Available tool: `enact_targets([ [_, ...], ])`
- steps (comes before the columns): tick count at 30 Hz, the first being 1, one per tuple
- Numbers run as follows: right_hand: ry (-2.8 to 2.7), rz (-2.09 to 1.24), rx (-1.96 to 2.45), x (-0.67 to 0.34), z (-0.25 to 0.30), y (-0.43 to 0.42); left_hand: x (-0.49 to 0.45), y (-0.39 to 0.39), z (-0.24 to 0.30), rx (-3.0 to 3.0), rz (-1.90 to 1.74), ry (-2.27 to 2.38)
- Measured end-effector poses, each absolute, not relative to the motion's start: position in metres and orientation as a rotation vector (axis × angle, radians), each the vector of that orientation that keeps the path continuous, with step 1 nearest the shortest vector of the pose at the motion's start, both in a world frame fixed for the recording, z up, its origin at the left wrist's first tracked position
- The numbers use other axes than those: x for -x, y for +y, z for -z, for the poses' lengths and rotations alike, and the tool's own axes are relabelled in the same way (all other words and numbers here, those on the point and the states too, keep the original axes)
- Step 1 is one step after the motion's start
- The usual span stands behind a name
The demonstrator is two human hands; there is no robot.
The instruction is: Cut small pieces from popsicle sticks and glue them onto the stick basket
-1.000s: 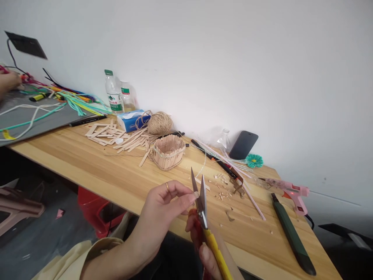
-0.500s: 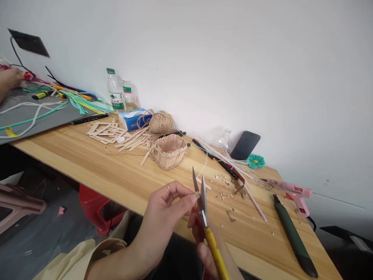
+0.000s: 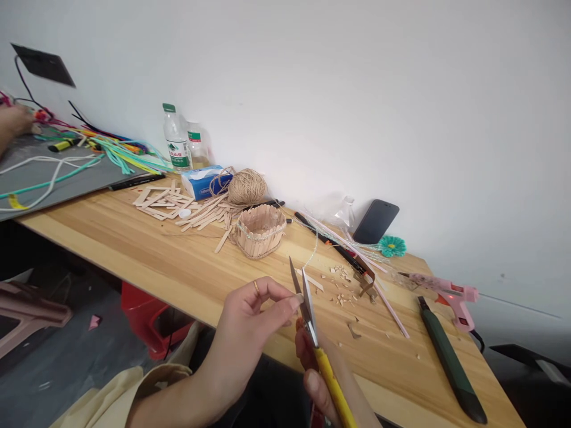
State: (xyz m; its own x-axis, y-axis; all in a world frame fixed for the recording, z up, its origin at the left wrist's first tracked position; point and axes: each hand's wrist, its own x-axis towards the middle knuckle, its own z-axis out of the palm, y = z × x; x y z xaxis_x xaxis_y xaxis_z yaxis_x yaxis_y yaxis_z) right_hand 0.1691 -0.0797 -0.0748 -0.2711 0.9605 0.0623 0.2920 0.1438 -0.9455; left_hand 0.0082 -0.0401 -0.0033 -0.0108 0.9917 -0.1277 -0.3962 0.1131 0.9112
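Yellow-handled scissors (image 3: 331, 380) are gripped in my right hand (image 3: 314, 377), their blades pointing up and slightly parted. My left hand (image 3: 263, 321) is pinched, thumb against fingertips, right beside the blades. Whatever sits in that pinch is too small or hidden to make out. Beyond my hands stands a small basket (image 3: 261, 232) of wooden craft sticks, with twine round its base and a shiny strand near its rim. A thin glittery strand (image 3: 316, 246) curves over the table just past the scissor tips.
Wood scraps (image 3: 343, 294) lie right of the scissors. Farther right are a pink glue gun (image 3: 455, 294), a dark green tool (image 3: 450, 356) and a phone (image 3: 376, 221). Behind the basket sit a twine ball (image 3: 247, 186) and loose sticks (image 3: 200, 208). Another person's hand (image 3: 18, 120) shows far left.
The scissors have shifted slightly left at the blades, and their blades look a little closer together. My left hand stays pinched in nearly the same place.
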Motion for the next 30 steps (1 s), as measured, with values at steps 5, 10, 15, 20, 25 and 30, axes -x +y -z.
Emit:
enact_targets([
  [5, -1.68, -1.172, 1.273, -0.173, 0.068, -0.079, -0.006, -0.039, 0.004, -0.825, -1.29, 0.993],
  [10, -1.686, -1.174, 1.233, -0.171, 0.062, -0.077, -0.005, -0.038, 0.003, -0.839, -1.276, 1.012],
  [15, -1.675, -1.074, 1.296, -0.172, 0.065, -0.079, -0.005, -0.038, 0.003, -0.796, -1.256, 1.005],
  [20, -1.736, -1.03, 1.339, -0.175, 0.064, -0.08, -0.005, -0.037, 0.003, -0.752, -1.244, 1.007],
  [25, -1.849, -1.049, 1.306, -0.176, 0.051, -0.073, -0.003, -0.034, 0.001, -0.715, -1.27, 0.994],
  [30, -1.806, -1.239, 1.168, -0.175, 0.042, -0.065, -0.001, -0.035, -0.001, -0.707, -1.273, 0.985],
])
